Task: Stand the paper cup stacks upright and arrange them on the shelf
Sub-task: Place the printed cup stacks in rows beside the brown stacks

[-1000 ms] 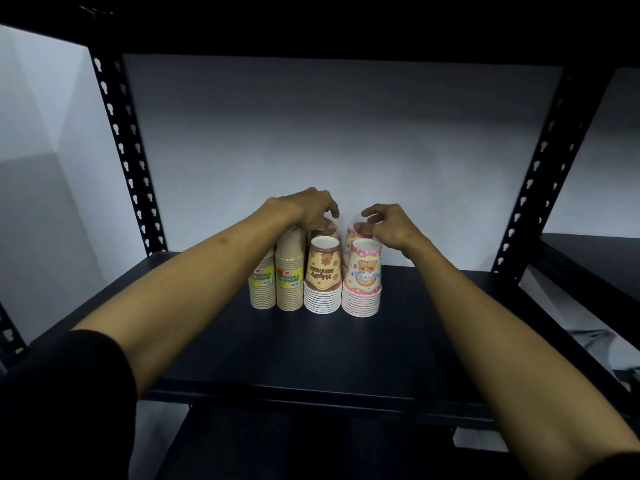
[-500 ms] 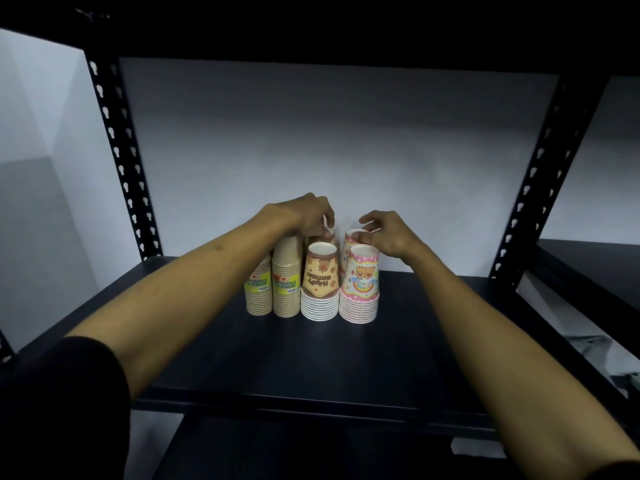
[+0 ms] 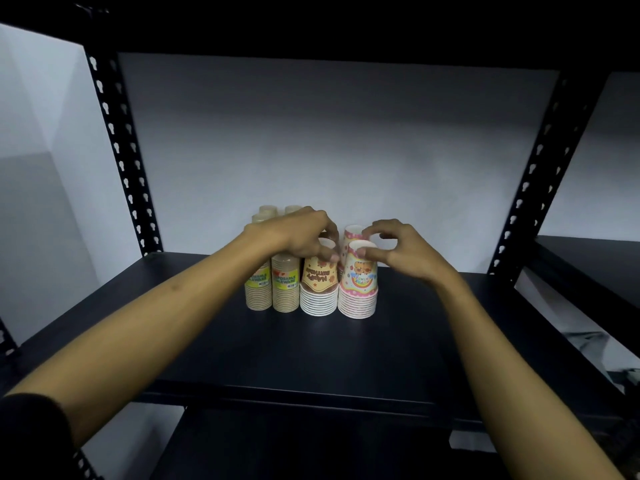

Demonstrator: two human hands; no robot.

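Head cam: cup stacks sit mouth-down mid-shelf (image 3: pixel 415 341). Left hand (image 3: pixel 298 233) pinches the top of the brown stack (image 3: pixel 318 289); right hand (image 3: pixel 401 249) pinches the pink stack (image 3: pixel 358 292) right beside it. Kraft stacks (image 3: pixel 272 289) sit left of brown.

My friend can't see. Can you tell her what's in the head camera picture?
Two bare hands reach onto a black shelf, the left hand on a brown cup stack and the right hand on a pink cup stack. Two tan cup stacks stand upright beside them, with more behind.
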